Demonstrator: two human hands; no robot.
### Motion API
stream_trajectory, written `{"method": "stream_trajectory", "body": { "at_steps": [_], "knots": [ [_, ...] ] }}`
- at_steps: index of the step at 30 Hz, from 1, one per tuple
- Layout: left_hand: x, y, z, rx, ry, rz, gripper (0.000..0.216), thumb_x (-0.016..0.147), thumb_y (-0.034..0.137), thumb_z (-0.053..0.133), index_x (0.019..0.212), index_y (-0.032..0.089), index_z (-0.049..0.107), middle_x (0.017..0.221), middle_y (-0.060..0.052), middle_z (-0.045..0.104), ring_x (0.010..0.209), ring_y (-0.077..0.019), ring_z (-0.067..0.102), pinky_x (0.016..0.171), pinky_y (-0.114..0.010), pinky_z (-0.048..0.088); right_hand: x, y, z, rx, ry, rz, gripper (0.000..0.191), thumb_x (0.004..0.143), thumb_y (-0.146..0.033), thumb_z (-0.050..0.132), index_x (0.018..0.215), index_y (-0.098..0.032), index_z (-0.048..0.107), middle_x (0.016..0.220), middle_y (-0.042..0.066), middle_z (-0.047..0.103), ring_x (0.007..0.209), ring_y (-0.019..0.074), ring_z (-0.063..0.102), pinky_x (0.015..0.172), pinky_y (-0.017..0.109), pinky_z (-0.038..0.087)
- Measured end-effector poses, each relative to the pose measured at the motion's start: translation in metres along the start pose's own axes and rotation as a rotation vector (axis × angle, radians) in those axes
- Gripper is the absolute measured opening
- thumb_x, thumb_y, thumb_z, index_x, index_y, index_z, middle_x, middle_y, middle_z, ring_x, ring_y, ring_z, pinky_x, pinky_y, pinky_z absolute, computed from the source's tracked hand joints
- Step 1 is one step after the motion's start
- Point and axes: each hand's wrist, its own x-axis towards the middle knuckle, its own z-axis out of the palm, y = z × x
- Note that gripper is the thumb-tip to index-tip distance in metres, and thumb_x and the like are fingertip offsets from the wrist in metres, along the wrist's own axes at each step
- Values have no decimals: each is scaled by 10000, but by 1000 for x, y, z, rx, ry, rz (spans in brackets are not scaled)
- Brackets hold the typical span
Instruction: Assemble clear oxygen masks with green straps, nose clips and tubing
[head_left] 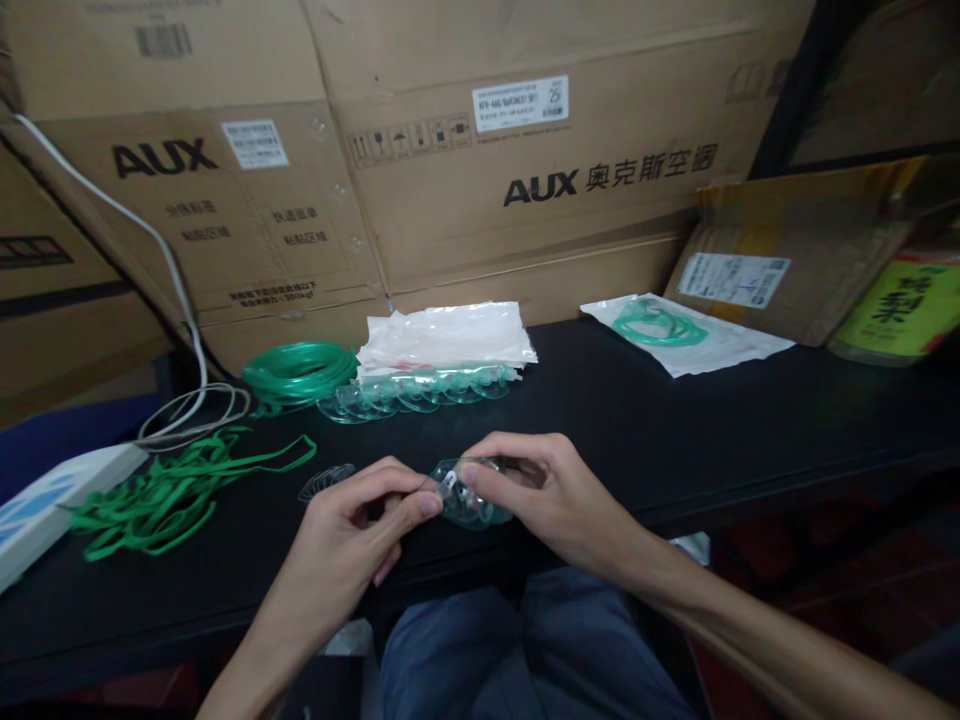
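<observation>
A clear green-tinted plastic face mask [472,510] is held between my two hands above the table's front edge. My right hand [536,475] grips it from the right, thumb pressed on top and fingers behind. From the left, my left hand [367,520] pinches the mask's edge between thumb and forefinger. A small whitish piece [448,483] shows on the mask between the two thumbs; its kind is unclear. Just beyond my left hand lies a small pile of thin dark loops [326,480]. The far side of the mask is partly hidden by my fingers.
Green elastic straps [172,490] lie in a heap at left, near a white power strip [60,500]. Behind are coiled green tubing [300,375], a row of masks [420,393], white pouches [450,335] and a pouch with tubing [682,340]. Large cartons [450,220] line the back.
</observation>
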Motion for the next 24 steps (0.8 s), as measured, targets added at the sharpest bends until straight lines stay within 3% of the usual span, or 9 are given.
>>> {"method": "stream_trajectory", "body": {
  "at_steps": [13,24],
  "knots": [
    [-2,3,1,10,12,-8,307,829,454,730,737,161,745,708,23,514,367,-14,398,321,-149,251,2,-3,-4,51,-57,38,316,891,-448,704,863,-138,759,789,36,696,725,154,600,663,270,448],
    [-2,3,1,-45,-20,-15,284,841,454,730,749,186,741,685,43,431,440,-23,323,361,-160,201,3,-2,-7,228,-146,95,205,910,-335,701,910,-136,747,812,23,679,780,144,600,731,265,443]
  ]
}}
